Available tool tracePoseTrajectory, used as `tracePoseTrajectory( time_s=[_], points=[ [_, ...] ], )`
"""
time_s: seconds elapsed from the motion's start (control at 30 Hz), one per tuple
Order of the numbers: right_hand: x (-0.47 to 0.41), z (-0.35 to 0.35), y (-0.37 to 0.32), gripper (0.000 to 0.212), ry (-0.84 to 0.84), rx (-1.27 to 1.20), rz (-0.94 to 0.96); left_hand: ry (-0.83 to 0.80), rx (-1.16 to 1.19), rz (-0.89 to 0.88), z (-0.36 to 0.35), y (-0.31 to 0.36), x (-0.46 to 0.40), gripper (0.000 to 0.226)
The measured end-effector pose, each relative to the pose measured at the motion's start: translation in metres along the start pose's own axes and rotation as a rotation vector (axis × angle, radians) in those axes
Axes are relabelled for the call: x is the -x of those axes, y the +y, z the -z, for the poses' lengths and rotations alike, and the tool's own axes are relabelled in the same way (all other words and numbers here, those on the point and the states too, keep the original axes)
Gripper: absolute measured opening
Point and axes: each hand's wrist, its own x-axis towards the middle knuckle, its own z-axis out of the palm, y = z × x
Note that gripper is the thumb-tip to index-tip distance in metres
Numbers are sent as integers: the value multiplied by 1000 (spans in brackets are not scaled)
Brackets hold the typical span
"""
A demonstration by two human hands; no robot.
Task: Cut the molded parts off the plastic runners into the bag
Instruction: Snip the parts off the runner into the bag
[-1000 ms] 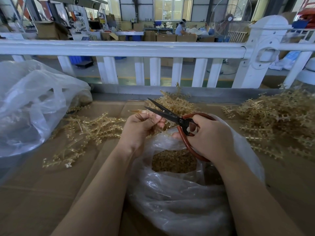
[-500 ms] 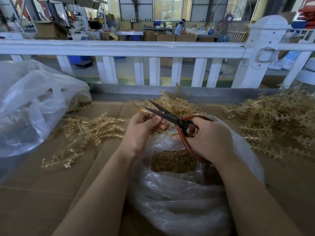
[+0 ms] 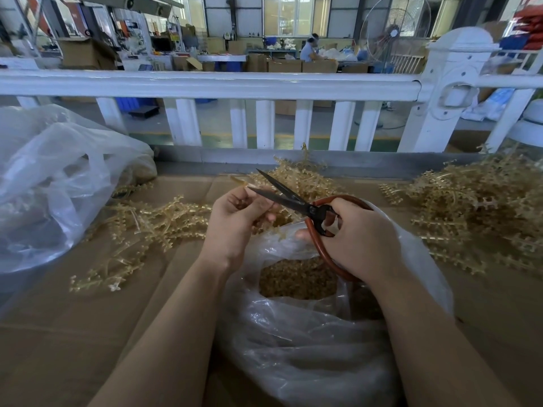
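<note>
Step in hand, cutting: my left hand [image 3: 235, 221] pinches 1 runner [image 3: 239, 181] above the bag [image 3: 308, 333], my right hand [image 3: 358, 236] grips the scissors [image 3: 282, 192], blades parted; next move, I judge, closing them so the part drops in.

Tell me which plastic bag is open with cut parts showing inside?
The bag directly below both hands; its mouth gapes over tan parts. The bag at far left lies crumpled.
</note>
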Motion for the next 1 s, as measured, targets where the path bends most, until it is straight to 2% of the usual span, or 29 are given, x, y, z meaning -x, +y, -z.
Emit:
tracePoseTrajectory(
  time_s=[0.3, 0.5, 0.83, 1.0],
  points=[
    [-1, 1, -1, 73, -59, -37, 3, -61, -21, 36, -3, 2, 3, 18],
    [0, -1, -1, 70, -28, -55, 9, -76, -27, 62, -3, 2, 3, 11],
    [0, -4, 0, 83, 13, -63, 33, -67, -26, 76, -4, 3, 2, 14],
    [0, -5, 1, 80, 10, -21, 19, -73, -25, 60, -4, 2, 3, 10]
  ],
)
